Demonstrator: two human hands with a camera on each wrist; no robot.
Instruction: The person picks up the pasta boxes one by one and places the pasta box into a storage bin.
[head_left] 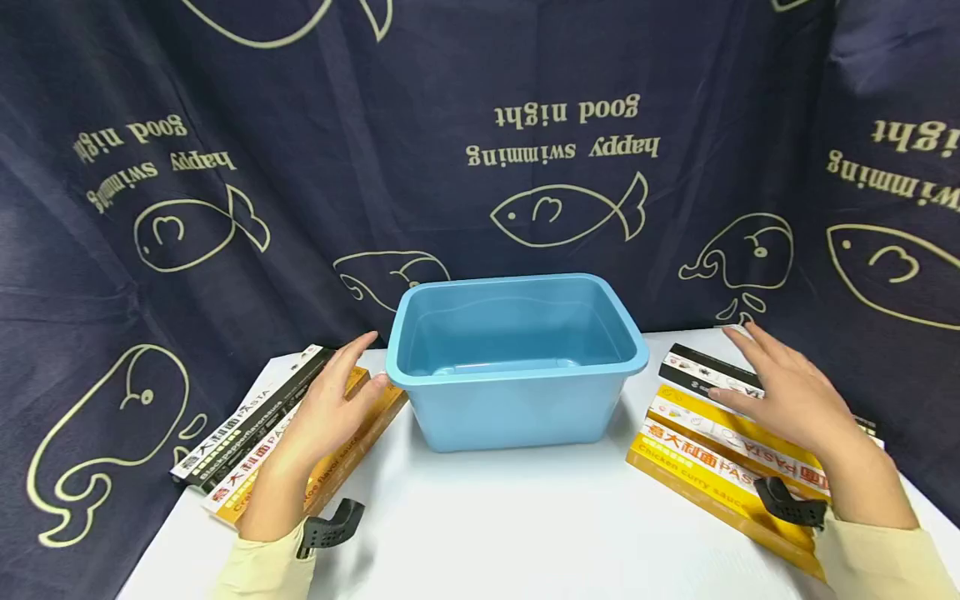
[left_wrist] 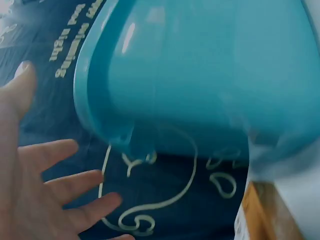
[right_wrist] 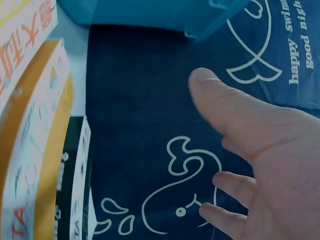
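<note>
A light blue plastic bin stands on the white table between both hands. My left hand hovers left of it above pasta boxes, fingers spread and holding nothing. Beneath that hand lie a black-and-white pasta box and an orange-and-white pasta box. On the right, my right hand is raised over more pasta boxes, its fingers extended and no object in them. Those are a yellow chicken curry pasta box, another yellow pasta box and a black pasta box.
A dark blue curtain with fish and whale outlines hangs behind the table. The white table extends in front of the bin. Each wrist wears a black strap.
</note>
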